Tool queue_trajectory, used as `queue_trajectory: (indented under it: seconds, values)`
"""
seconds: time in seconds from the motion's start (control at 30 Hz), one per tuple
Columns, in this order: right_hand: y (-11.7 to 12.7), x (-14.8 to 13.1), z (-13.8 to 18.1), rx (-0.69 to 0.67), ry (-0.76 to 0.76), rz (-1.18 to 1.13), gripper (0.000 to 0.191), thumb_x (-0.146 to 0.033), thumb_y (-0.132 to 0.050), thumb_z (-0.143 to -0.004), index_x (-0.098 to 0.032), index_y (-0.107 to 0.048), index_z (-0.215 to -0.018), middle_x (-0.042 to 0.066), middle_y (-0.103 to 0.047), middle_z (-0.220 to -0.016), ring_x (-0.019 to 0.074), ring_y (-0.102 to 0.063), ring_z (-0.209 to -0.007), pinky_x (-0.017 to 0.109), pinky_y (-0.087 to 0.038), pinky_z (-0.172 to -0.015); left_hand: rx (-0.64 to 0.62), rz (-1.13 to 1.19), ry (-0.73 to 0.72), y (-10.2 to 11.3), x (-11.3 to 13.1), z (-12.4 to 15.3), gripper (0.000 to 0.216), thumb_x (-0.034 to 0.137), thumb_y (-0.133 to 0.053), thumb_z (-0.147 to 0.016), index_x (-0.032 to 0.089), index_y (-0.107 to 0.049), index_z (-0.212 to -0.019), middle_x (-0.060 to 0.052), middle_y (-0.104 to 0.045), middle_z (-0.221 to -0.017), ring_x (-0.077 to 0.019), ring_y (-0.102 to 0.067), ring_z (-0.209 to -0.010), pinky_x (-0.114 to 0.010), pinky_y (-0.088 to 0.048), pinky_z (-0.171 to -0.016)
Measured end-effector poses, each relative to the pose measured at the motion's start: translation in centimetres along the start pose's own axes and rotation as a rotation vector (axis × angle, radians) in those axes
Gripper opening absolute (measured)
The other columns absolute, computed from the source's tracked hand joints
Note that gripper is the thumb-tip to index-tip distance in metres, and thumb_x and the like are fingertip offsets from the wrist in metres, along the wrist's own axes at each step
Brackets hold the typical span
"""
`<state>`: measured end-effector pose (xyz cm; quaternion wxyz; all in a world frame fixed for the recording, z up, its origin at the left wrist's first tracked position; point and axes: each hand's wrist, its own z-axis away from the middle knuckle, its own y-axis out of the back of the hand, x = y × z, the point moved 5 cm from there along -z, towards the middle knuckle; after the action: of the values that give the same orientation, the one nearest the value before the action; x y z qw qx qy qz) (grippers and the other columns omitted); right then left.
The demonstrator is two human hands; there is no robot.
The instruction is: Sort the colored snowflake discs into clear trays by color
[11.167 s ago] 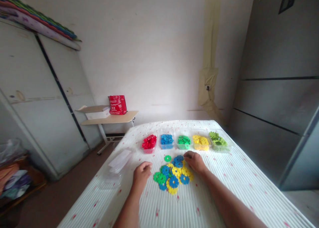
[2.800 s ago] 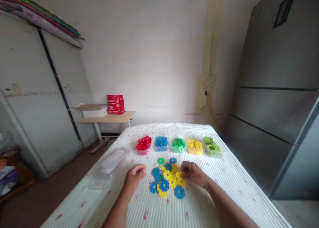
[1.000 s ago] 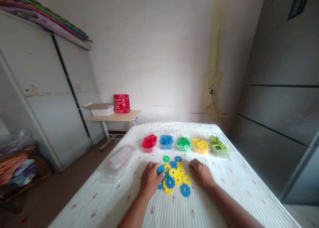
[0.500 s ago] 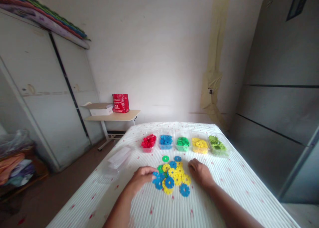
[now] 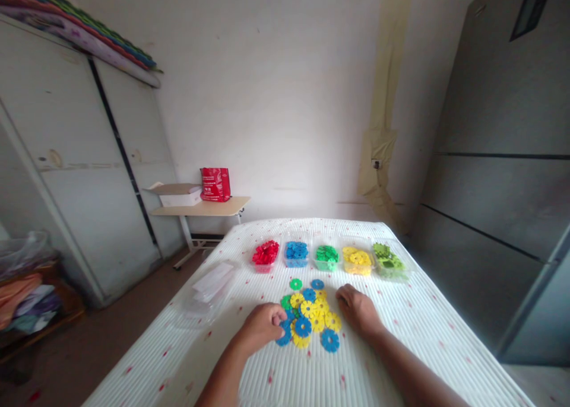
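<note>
A loose pile of notched, flower-shaped plastic discs lies on the table, with yellow discs [image 5: 317,321], blue discs [image 5: 303,326] and green discs [image 5: 295,283]. At the pile's left edge, my left hand [image 5: 262,326] has its fingers curled and its thumb against a blue disc [image 5: 284,338], partly covered by the hand. My right hand [image 5: 357,308] rests on the cloth just right of the yellow discs, fingers bent inward. Whatever may be under those fingers is hidden.
Beyond the pile stands a row of clear tubs: red pieces [image 5: 266,253], blue pieces [image 5: 296,251], green pieces [image 5: 326,254], yellow pieces [image 5: 357,256] and light green pieces [image 5: 388,256]. A clear plastic package [image 5: 214,285] lies left on the striped cloth [image 5: 267,383].
My left hand has shifted slightly right and nearer to me, its fingers curling more. Blue discs at the pile's left edge have moved or become covered. My right hand stays in place.
</note>
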<state>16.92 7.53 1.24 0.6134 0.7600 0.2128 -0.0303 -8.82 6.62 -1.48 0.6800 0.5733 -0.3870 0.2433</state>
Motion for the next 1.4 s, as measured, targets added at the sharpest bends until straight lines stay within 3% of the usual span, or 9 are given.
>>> queue_trajectory:
  seconds: [0.23, 0.4, 0.7, 0.9, 1.0, 1.2, 1.4]
  values:
    - [-0.1, 0.0, 0.0, -0.001, -0.01, 0.017, 0.022, -0.011, -0.041, -0.084, -0.018, -0.061, -0.081, 0.004, -0.062, -0.086, 0.0135, -0.06, -0.077, 0.02, -0.036, -0.064, 0.045, -0.102, -0.029, -0.2, -0.3, -0.1, 0.026, 0.004, -0.051, -0.052, 0.015, -0.063, -0.073, 0.003, -0.054, -0.065, -0.0111, -0.05, -0.063, -0.019, -0.033, -0.055]
    - [-0.2, 0.1, 0.0, 0.001, -0.015, 0.023, 0.022, -0.013, -0.041, -0.085, -0.019, -0.061, -0.08, 0.004, -0.063, -0.086, 0.0131, -0.06, -0.076, 0.02, -0.035, -0.063, 0.035, -0.067, -0.056, -0.4, -0.9, -0.4, 0.029, 0.007, -0.057, -0.055, 0.017, -0.066, -0.081, 0.003, -0.057, -0.069, -0.0118, -0.051, -0.065, -0.02, -0.034, -0.058]
    - [-0.6, 0.4, -0.1, 0.004, -0.014, 0.023, 0.021, -0.012, -0.041, -0.084, -0.019, -0.061, -0.08, 0.003, -0.062, -0.086, 0.0127, -0.06, -0.077, 0.02, -0.035, -0.063, 0.016, -0.034, -0.047, -0.2, -0.7, -0.1, 0.019, 0.012, -0.06, -0.054, 0.017, -0.064, -0.072, 0.002, -0.059, -0.069, -0.0131, -0.052, -0.069, -0.021, -0.037, -0.062]
    - [-0.5, 0.4, -0.1, -0.001, -0.018, 0.029, 0.021, -0.014, -0.041, -0.086, -0.019, -0.061, -0.082, 0.003, -0.062, -0.087, 0.0125, -0.06, -0.078, 0.019, -0.035, -0.064, -0.049, -0.069, -0.057, -0.3, 0.0, 0.3, 0.035, 0.012, -0.061, -0.05, 0.018, -0.067, -0.085, 0.001, -0.058, -0.079, -0.0139, -0.051, -0.072, -0.022, -0.038, -0.063]
    - [-0.4, 0.2, -0.1, -0.006, -0.019, 0.034, 0.021, -0.014, -0.041, -0.086, -0.019, -0.061, -0.082, 0.003, -0.062, -0.087, 0.013, -0.06, -0.078, 0.02, -0.035, -0.064, -0.064, -0.12, -0.077, -0.2, 0.8, 0.7, 0.034, 0.011, -0.062, -0.048, 0.018, -0.067, -0.082, 0.0, -0.057, -0.081, -0.0147, -0.051, -0.074, -0.022, -0.038, -0.064]
    - [-0.3, 0.1, -0.1, -0.012, -0.021, 0.043, 0.023, -0.013, -0.04, -0.086, -0.019, -0.062, -0.081, 0.003, -0.061, -0.086, 0.0128, -0.059, -0.077, 0.02, -0.035, -0.064, -0.066, -0.029, -0.051, 0.2, 1.5, 1.1, 0.023, 0.009, -0.058, -0.047, 0.017, -0.06, -0.069, 0.003, -0.052, -0.07, -0.0124, -0.046, -0.066, -0.021, -0.032, -0.056]
    - [-0.6, 0.3, -0.1, -0.001, -0.012, 0.034, 0.023, -0.014, -0.039, -0.086, -0.019, -0.061, -0.081, 0.003, -0.061, -0.086, 0.0127, -0.059, -0.078, 0.02, -0.035, -0.064, -0.186, 0.169, 0.018, 0.5, 1.8, 1.3, 0.019, 0.01, -0.054, -0.049, 0.016, -0.055, -0.067, 0.008, -0.042, -0.055, -0.0086, -0.037, -0.055, -0.021, -0.026, -0.051]
